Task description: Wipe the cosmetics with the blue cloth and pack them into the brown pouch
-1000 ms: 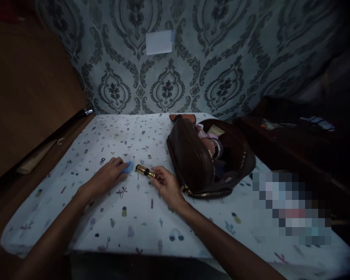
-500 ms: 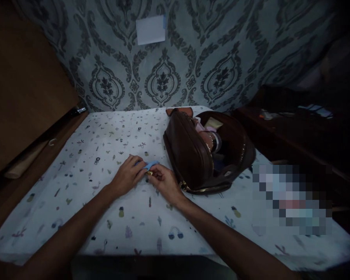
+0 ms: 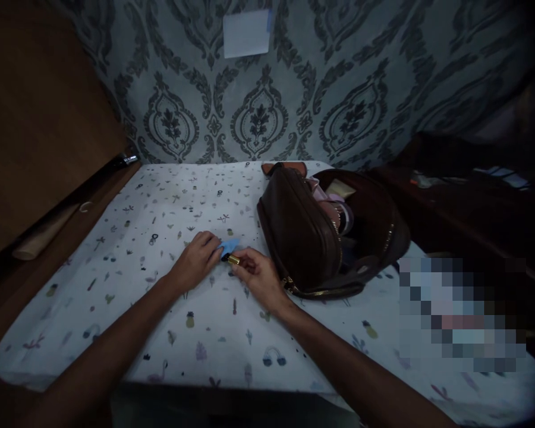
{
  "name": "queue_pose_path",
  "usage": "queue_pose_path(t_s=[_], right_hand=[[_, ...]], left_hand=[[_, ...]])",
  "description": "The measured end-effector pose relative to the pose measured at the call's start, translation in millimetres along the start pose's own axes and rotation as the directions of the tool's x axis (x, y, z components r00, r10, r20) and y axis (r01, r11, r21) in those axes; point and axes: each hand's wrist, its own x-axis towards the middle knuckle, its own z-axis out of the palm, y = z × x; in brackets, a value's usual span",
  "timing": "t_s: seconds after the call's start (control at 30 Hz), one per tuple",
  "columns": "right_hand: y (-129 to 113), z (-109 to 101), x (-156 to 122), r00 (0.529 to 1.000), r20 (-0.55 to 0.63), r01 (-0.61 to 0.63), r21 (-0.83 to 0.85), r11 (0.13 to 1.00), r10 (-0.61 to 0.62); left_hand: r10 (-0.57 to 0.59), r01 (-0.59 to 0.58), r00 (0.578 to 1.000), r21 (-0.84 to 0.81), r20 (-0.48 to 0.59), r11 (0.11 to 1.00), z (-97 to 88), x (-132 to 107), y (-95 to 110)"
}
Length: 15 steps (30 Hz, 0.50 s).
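My left hand is closed on a small blue cloth above the patterned white cover. In the fingertips of my right hand is a small gold-and-black tube that looks like a lipstick. The tube's black end points at my left fingers, beside the cloth; whether they touch it I cannot tell. Just right of my right hand lies an open brown handbag, its zip undone. Inside it show a pink item, a pale yellowish packet and a round banded object.
A white cover with small printed figures lies over the table. A blurred-out patch hides things at the right. Wooden furniture stands along the left, dark furniture on the right. White paper hangs on the patterned wall.
My right hand has drawn slightly away from my left, and more of the gold-and-black tube shows between them. The view has shifted a little, so the bag sits further right.
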Motion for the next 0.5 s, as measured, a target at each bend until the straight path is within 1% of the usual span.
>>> queue_pose_path(t_s=[0.27, 0.37, 0.5], right_hand=[[-1.2, 0.5, 0.0, 1.0, -0.016, 0.008, -0.007, 1.0, -0.008], [-2.5, -0.1, -0.4, 1.0, -0.019, 0.017, -0.015, 1.0, -0.017], [-4.4, -0.5, -0.6, 1.0, -0.014, -0.015, 0.02, 1.0, 0.016]], left_hand=[[-0.088, 0.09, 0.996, 0.05, -0.027, 0.995, -0.9, -7.6, -7.6], [-0.099, 0.101, 0.994, 0.046, -0.039, 0.994, -2.9, -11.2, -8.4], [-0.101, 0.103, 0.994, 0.069, -0.037, 0.992, -6.2, -13.9, -7.6]])
